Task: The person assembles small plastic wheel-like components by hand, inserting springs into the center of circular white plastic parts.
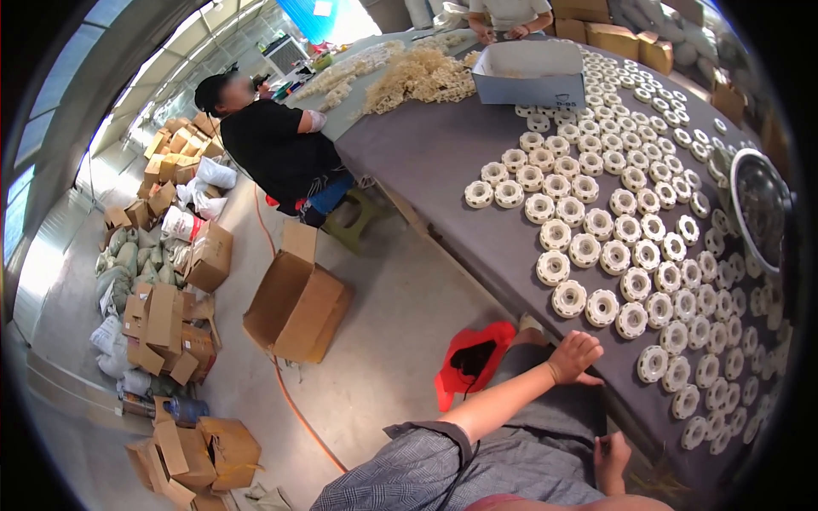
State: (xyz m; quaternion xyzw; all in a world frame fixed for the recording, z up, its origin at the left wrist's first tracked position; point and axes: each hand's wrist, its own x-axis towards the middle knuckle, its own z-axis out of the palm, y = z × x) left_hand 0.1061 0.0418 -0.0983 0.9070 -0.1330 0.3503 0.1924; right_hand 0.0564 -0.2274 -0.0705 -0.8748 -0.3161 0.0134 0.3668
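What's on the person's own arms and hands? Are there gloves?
No gloves show on the left hand or right hand. The left sleeve is short, grey and checked, with a plain darker cuff. The right sleeve can't be made out.

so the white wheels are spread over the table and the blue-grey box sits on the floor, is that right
Not quite: the blue-grey box is not on the floor. The head view shows it on the table, close to some of the white wheels. The wheels are indeed spread over the table, as you say.
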